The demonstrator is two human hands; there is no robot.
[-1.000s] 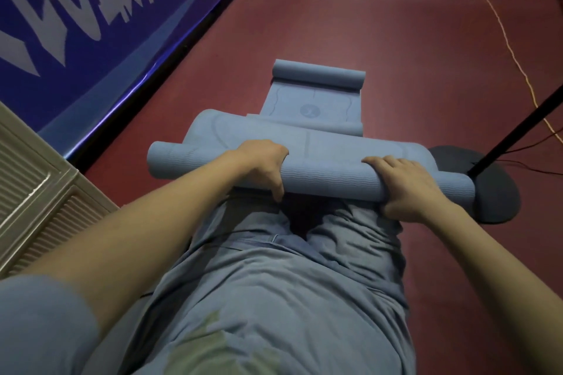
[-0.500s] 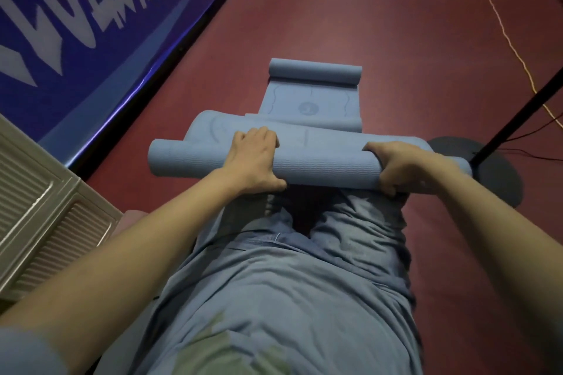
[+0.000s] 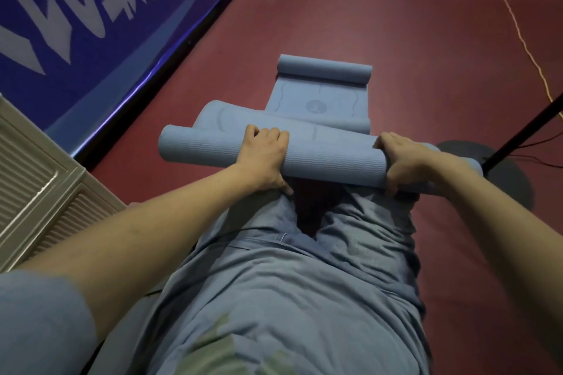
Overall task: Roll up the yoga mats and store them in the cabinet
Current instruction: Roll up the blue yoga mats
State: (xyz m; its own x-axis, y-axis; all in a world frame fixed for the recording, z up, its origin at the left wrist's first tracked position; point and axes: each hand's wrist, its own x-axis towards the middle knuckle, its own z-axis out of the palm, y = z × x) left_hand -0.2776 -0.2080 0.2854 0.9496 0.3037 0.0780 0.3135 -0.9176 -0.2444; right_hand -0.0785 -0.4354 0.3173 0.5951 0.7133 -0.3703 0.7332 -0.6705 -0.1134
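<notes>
near yoga mat [image 3: 329, 158] lies on the red floor [image 3: 396, 39] before the knees, partly rolled | left hand [image 3: 265, 158] and right hand [image 3: 402, 161] are curled over the roll | foam judged light, soft, springy, best gripped evenly near both ends | second yoga mat [image 3: 320, 97] lies beyond, half rolled

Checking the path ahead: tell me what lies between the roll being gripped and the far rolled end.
Head view: flat blue mat spans roll to far rolled end.
</notes>
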